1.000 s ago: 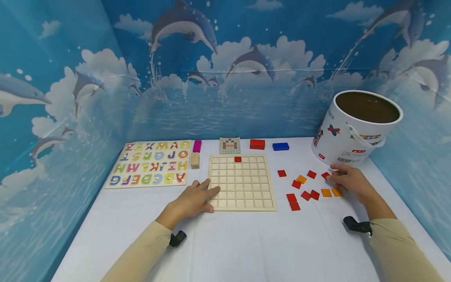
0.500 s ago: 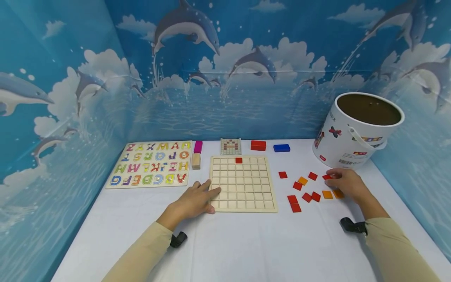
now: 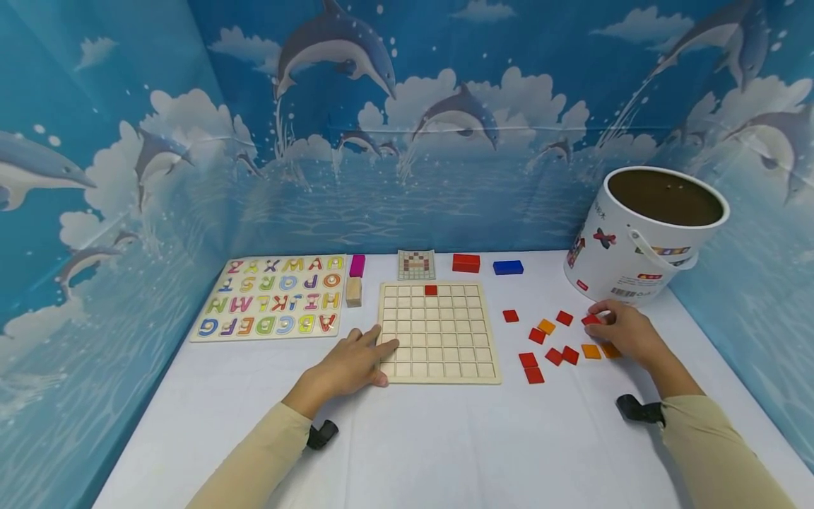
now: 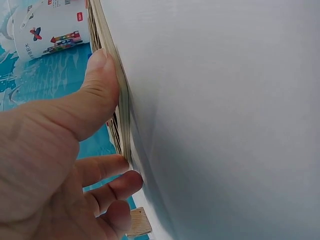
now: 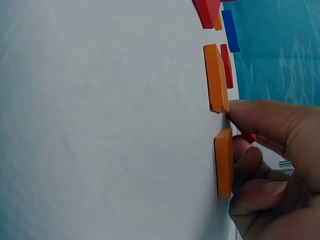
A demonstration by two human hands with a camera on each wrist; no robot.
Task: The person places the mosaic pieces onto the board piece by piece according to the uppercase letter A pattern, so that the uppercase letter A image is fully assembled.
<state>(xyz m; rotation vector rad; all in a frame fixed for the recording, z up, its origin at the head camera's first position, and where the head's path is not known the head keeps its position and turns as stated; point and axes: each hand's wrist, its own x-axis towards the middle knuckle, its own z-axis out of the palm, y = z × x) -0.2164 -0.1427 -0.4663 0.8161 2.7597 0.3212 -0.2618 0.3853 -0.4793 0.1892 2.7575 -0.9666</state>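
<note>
**Left hand braces the grid board, right hand pinches a red tile**

The left hand [image 3: 348,366] rests on the near left corner of the square wooden grid board [image 3: 439,331], its thumb lying along the near edge and its fingers straight across the left edge and first cells; the left wrist view shows the thumb [image 4: 97,95] pressed against the board's thin side. A single small red square tile [image 3: 430,289] sits in the far row of the board; the other cells show bare wood.

The right hand [image 3: 623,331] is on the white tabletop [image 3: 445,438] to the right of the board, fingertips curled round a small red tile [image 3: 590,319] at the far right of the loose group. Two flat orange square tiles [image 3: 591,350] lie just beside and partly under that hand; in the right wrist view their edges [image 5: 216,77] stand close to the fingertips [image 5: 250,117]. More loose red and orange tiles [image 3: 547,343] are scattered between the hand and the board, with a bare strip of tabletop between them and the board's right edge.

A white paper bucket [image 3: 642,233] leans just beyond the right hand. Along the far edge lie a red block [image 3: 466,262], a blue block [image 3: 507,267] and a small pattern card [image 3: 416,264]. A wooden alphabet puzzle [image 3: 275,295] lies left of the board, with a pink block [image 3: 357,265] and a plain wooden block [image 3: 353,290] between them. The near half of the tabletop is open.
</note>
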